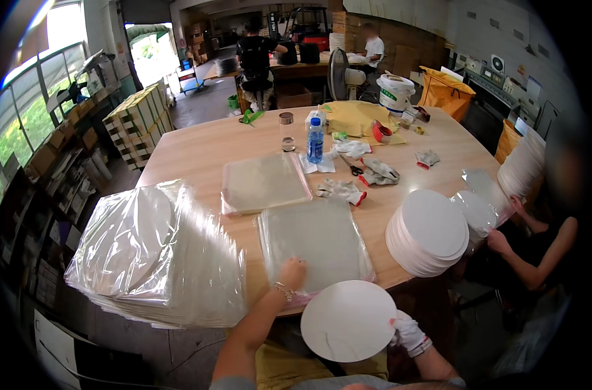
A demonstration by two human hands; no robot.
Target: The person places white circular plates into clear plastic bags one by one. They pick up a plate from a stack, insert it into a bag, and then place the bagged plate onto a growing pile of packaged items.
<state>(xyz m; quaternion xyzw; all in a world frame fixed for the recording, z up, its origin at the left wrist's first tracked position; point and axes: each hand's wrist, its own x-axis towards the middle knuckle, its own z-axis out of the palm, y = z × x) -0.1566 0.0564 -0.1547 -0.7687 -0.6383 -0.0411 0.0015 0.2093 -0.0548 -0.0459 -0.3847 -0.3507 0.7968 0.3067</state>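
My gloved right hand grips the right rim of a flat white round disc, held tilted in front of the table's near edge. Bare, with a bracelet at the wrist, my left hand lies on the near part of a stack of clear plastic bags. Its fingers are curled down against the top bag; their tips are hidden. To the right stands a tall pile of white round discs. On the left lies a large stack of clear bags with discs inside.
Another bag stack lies farther back. Beyond are a water bottle, a clear jar, scissors, work gloves, red tape and a white bucket. A co-worker's hands handle a bagged disc at right.
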